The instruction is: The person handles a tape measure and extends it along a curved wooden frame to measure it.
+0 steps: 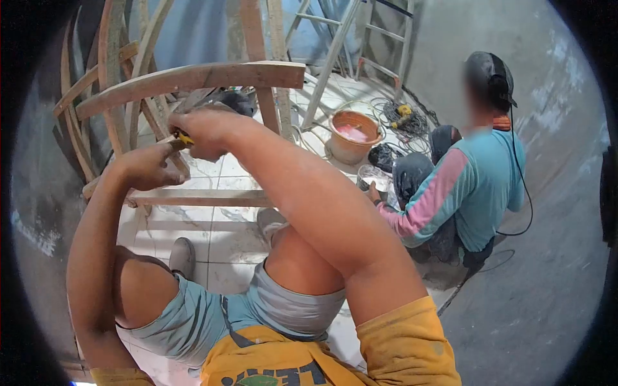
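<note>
In the head view my right hand (pixel 209 132) is closed around a small yellow and black tool (pixel 185 138), whose exact kind is mostly hidden by the fingers. My left hand (pixel 149 167) is just below and to the left, fingers bent close to the tool; what they grip cannot be made out. Both hands are in front of a wooden frame (pixel 193 77) with curved slats and a curved top rail. Below the hands, a straight wooden bar (pixel 212 197) runs across above the tiles.
To the right a person in a blue and pink shirt (pixel 479 180) crouches by the wall. Near them stand an orange bucket (pixel 353 138) with pinkish contents, coiled cable (pixel 415 122) and a black plastic bag (pixel 384 156). A metal ladder (pixel 331 61) stands behind on the tiled floor (pixel 232 243).
</note>
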`<state>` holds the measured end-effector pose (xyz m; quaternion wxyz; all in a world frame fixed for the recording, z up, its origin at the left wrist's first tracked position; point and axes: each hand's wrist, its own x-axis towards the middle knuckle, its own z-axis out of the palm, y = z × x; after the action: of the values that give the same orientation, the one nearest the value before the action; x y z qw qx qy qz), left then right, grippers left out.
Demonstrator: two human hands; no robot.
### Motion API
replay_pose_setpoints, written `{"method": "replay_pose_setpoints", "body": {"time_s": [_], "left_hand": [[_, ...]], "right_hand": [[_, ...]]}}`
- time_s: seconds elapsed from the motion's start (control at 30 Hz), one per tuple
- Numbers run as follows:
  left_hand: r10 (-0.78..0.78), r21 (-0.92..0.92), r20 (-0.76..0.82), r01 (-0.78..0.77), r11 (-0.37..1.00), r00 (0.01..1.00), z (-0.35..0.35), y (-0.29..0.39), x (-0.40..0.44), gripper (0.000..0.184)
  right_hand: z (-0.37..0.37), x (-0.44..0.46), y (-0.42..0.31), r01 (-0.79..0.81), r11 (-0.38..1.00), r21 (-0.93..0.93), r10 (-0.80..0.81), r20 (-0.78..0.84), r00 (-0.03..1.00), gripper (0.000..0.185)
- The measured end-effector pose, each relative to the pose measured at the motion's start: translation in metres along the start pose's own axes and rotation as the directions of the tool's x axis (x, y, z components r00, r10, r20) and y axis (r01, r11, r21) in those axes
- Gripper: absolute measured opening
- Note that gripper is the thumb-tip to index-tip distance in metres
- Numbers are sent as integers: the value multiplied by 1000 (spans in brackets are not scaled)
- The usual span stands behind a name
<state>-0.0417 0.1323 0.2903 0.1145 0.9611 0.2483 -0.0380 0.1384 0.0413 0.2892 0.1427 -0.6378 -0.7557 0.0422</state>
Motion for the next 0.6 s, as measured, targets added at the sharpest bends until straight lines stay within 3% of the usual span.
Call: {"method": "replay_pose_setpoints", "body": {"time_s": [0.07,0.1,0.23,0.33,0.6], "left_hand": [[-85,12,33,85,996,996,-10,1,-3,76],[-36,-10,35,36,999,999,-15,-1,-4,75],[-82,-76,-47,78,994,996,-18,-1,-7,78],[-67,-155,-28,62,986,997,-24,4,-11,77],[15,-119,-34,-19,993,999,-23,7,-11,76]], "right_hand": [[4,-1,5,18,1000,-13,-18,15,1000,54],[7,0,9,-4,1000,-19,4,3,1000,55],[-2,-11,16,-49,997,-58,50,15,999,57],[-3,-15,23,-40,998,-54,36,-63,997,58],[-2,-13,26,-41,998,-45,40,-23,999,63]]}}
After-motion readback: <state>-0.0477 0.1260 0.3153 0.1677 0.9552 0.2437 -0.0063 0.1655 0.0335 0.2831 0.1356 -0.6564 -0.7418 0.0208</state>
